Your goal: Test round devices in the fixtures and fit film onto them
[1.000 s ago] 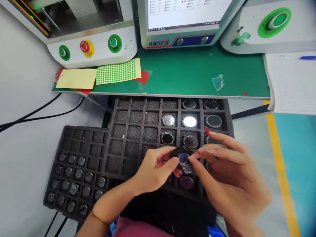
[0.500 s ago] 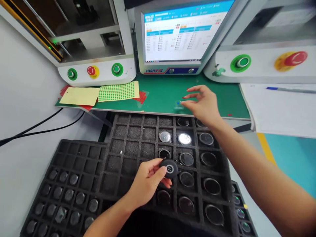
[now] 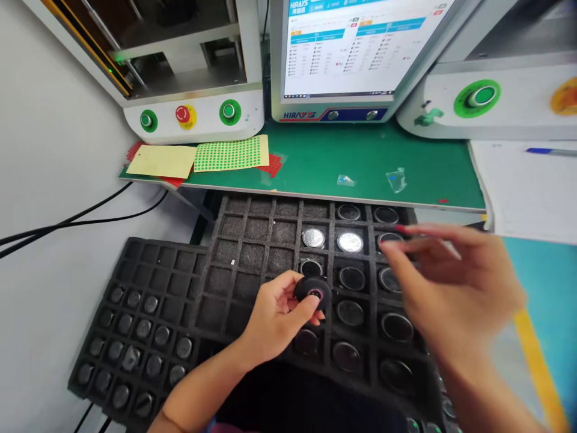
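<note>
One black disc point(image 3: 305, 288) sits ring point(image 3: 320, 293) upward, pinched by the left hand point(image 3: 277, 316); right hand point(image 3: 460, 288), loosely spread, seems empty.

The head camera looks forward and down.

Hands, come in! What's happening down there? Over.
Left hand gripping round black device. Right hand blurred, apparently empty, near foam tray. Left thumb partly covers device's center.

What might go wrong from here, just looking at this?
The left hand alone holds the round black device above the foam tray, so it might slip onto the round pieces below. Two clear film pieces lie near the front edge of the green shelf and might get brushed off.
</note>
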### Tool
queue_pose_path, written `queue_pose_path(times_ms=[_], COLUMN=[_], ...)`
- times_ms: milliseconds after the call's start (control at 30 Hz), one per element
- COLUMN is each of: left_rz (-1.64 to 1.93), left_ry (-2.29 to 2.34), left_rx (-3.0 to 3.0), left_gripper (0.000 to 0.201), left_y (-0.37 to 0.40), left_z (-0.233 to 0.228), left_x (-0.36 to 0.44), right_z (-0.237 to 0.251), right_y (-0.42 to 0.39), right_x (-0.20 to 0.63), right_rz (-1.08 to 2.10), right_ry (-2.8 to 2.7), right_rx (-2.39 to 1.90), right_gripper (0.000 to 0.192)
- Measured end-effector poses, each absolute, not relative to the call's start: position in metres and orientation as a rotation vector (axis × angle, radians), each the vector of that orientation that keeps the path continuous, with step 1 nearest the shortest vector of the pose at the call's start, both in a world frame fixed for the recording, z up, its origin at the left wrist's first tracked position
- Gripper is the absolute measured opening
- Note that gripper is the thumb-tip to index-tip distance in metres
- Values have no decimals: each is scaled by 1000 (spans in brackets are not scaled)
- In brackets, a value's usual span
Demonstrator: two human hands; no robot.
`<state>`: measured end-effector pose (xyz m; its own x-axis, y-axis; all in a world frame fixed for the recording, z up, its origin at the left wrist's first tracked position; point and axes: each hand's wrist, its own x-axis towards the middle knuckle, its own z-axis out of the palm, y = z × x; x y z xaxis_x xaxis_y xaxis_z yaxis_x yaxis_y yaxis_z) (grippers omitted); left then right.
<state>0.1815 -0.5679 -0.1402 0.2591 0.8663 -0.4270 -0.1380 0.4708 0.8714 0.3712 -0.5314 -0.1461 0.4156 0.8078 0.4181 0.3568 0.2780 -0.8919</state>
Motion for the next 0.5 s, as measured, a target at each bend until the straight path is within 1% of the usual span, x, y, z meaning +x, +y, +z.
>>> queue_pose_path(times_ms=[67, 133, 200, 267, 367, 500], left_rz=[827, 875, 908, 907, 891, 924], left_ry=[1110, 1110, 1064, 967, 844, 922], left_rx=[955, 1096, 1083, 897, 676, 755], left_gripper=[19, 19, 17, 20, 31, 33], left_y=[-575, -582, -586, -589, -592, -598], left_z=[-139, -137, -135, -134, -131, -124], left_x=[182, 182, 184, 186, 189, 192], right_z=[-142, -140, -139, -137, -134, -131], right_y=[-562, -584, -597, -606, -615, -622], right_x=[359, 350, 344, 340, 336, 328], right_rz=[510, 568, 616, 665, 741, 879], right_ry=[-1081, -1004, -938, -891, -853, -817], right_rx=[-1275, -1239, -1212, -1185, -1167, -1140], right_gripper=[31, 34, 35, 36, 37, 43])
